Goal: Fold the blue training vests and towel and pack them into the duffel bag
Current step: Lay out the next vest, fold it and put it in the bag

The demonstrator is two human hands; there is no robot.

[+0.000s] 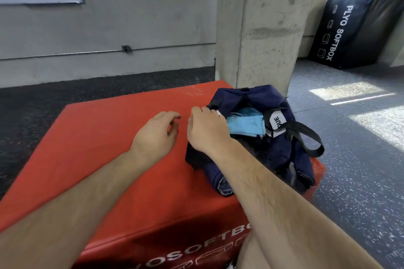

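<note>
Closing up from here carries a few risks, so take them by size. Your red soft box (pixel 109 159) fills the lower left and middle of the frame. The duffel bag (pixel 284 155) sits at its right end, close to the edge, so a hard tug or shove toward the right could slide it off onto the floor. Inside the open mouth, right of centre, lies folded light-blue cloth (pixel 244 125). You cannot tell vests from towel here, and its top layer sits high enough to catch if the opening is drawn shut carelessly. The black strap (pixel 316 151) loops loose over the bag's right side and could snag or drop into the mouth. Your right hand (pixel 205 131) is bent over the bag's near rim, though whether it pinches the edge cannot be told. Your left hand (pixel 157 133) hovers loosely curled over the box, holding nothing and steadying nothing.
</note>
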